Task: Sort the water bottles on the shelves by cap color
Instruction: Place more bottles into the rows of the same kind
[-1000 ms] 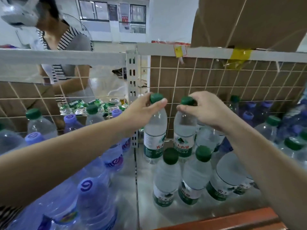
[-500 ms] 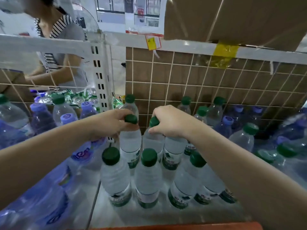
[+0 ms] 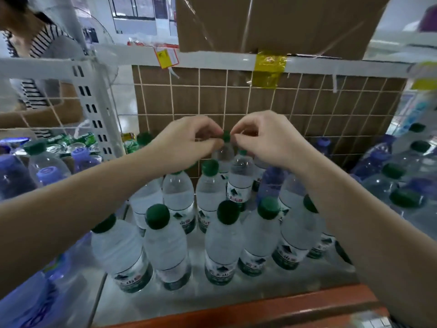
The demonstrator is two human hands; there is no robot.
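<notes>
Several clear water bottles with green caps (image 3: 158,216) stand in rows on the white shelf (image 3: 257,292) in front of me. My left hand (image 3: 189,142) and my right hand (image 3: 264,140) hover side by side over the back rows, fingers loosely curled, nothing gripped. The green cap of a back-row bottle (image 3: 226,137) shows in the gap between the fingertips of both hands. A labelled green-capped bottle (image 3: 238,183) stands just under my right hand. Purple-capped bottles (image 3: 81,155) stand on the left shelf section, and more purple-capped bottles (image 3: 322,143) stand at the right.
A wire grid backed with brown cardboard (image 3: 307,110) closes the shelf's rear. A large cardboard box (image 3: 283,22) sits on the shelf above. A white slotted upright (image 3: 94,110) divides the sections. A person in a striped top (image 3: 40,53) stands behind at left. A red-brown edge (image 3: 260,311) runs in front.
Both hands set the two green-capped bottles down among the back rows, let go of the caps, and rose slightly. The camera moved closer and lower.
</notes>
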